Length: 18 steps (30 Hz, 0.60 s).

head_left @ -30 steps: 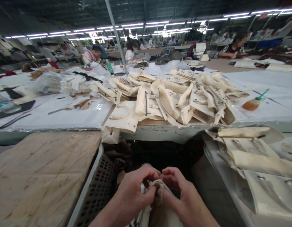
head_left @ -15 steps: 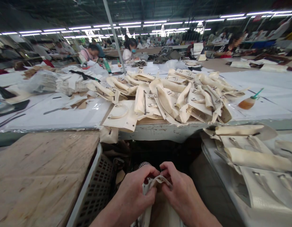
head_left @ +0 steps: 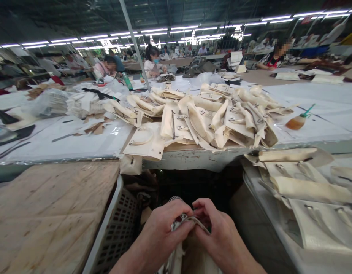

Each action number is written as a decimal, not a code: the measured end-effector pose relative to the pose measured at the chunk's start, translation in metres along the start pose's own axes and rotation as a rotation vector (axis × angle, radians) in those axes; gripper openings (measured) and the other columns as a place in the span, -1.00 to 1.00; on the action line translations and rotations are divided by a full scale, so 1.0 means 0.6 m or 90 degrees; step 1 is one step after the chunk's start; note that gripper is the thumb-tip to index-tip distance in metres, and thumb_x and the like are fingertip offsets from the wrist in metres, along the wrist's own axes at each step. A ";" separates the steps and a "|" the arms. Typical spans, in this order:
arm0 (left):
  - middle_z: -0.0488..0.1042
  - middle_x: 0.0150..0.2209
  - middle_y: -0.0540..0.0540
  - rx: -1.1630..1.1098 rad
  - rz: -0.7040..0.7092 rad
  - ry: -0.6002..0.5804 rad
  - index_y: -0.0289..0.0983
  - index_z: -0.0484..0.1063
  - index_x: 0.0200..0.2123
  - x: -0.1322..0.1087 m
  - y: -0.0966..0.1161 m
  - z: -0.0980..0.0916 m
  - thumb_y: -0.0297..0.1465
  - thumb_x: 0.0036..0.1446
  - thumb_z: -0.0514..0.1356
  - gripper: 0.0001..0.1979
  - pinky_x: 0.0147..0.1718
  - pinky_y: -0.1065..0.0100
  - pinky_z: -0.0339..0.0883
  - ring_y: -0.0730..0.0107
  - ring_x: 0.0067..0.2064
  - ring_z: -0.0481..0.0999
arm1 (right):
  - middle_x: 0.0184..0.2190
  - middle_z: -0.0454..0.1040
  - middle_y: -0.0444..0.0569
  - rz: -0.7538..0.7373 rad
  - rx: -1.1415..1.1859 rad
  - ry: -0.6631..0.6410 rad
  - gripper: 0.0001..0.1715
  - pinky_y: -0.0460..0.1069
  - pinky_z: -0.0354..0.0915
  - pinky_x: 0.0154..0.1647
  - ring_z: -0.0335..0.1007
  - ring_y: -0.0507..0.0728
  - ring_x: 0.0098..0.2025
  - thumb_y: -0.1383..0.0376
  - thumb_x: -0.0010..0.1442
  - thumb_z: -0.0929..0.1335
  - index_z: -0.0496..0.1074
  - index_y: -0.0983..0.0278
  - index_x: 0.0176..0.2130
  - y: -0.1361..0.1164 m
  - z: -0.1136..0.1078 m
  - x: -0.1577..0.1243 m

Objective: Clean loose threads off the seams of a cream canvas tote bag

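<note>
Low in the picture, my left hand (head_left: 161, 236) and my right hand (head_left: 218, 236) meet over a cream cloth piece (head_left: 190, 255) in my lap. Both hands are closed, and their fingertips pinch its top edge from either side. A bit of red and black checked cloth shows between the fingers. On the table ahead lies a big heap of cream cloth pieces (head_left: 210, 118) with metal fittings. More of them are stacked on a surface at the right (head_left: 304, 186).
A wooden board (head_left: 50, 205) lies at the left, beside a grey plastic crate (head_left: 116, 232). On the white table stands a small bottle of amber liquid (head_left: 297, 121) with a green nozzle. A slanted metal pole (head_left: 134, 45) rises behind. Other people work at far tables.
My fingers have worked along the cloth's top edge, which is now pulled flatter between the two hands. The view has shifted slightly.
</note>
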<state>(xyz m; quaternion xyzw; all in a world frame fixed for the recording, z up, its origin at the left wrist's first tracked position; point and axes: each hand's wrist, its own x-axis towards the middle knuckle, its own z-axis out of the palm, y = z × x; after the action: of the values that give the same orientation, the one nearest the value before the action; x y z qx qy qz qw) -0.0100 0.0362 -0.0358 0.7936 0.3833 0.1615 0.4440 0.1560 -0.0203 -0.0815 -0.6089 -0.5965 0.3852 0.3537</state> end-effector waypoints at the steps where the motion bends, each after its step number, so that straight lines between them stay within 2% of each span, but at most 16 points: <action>1: 0.51 -0.26 0.02 0.005 0.001 0.000 -0.21 0.50 -0.28 0.000 0.000 0.000 -0.48 0.22 0.17 -0.89 -0.21 0.44 0.26 0.40 -0.22 0.47 | -0.29 0.59 -0.15 0.000 0.013 -0.001 -0.56 -0.01 0.40 -0.28 0.56 0.14 -0.30 0.50 0.00 0.28 0.29 0.17 -0.10 0.001 -0.001 -0.001; 8: 0.52 -0.31 0.03 0.039 0.002 0.005 -0.21 0.50 -0.30 0.003 -0.004 0.002 -0.43 0.25 0.18 -0.91 -0.28 0.47 0.26 0.44 -0.28 0.48 | -0.25 0.61 -0.08 0.031 0.113 -0.032 -0.66 -0.02 0.45 -0.24 0.58 0.12 -0.28 0.41 0.09 0.31 0.29 0.19 -0.10 0.003 -0.009 -0.005; 12: 0.51 -0.33 0.03 0.054 0.017 0.013 -0.22 0.50 -0.31 -0.001 -0.005 0.004 -0.42 0.25 0.18 -0.90 -0.29 0.48 0.26 0.45 -0.30 0.48 | -0.28 0.61 -0.10 0.042 0.164 -0.044 -0.72 -0.04 0.44 -0.29 0.58 0.12 -0.26 0.38 0.12 0.34 0.30 0.19 -0.13 0.003 -0.015 -0.003; 18: 0.55 -0.30 -0.02 0.095 0.083 0.033 -0.23 0.49 -0.29 -0.002 -0.012 0.006 -0.42 0.28 0.14 -0.87 -0.28 0.48 0.31 0.42 -0.28 0.52 | -0.30 0.61 -0.09 0.059 0.228 -0.049 -0.75 -0.05 0.43 -0.28 0.57 0.13 -0.21 0.38 0.12 0.38 0.33 0.22 -0.16 0.007 -0.018 -0.001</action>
<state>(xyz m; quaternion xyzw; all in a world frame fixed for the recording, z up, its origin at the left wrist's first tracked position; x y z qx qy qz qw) -0.0120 0.0354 -0.0436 0.8432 0.3532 0.1816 0.3624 0.1677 -0.0207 -0.0806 -0.5480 -0.5026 0.5242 0.4152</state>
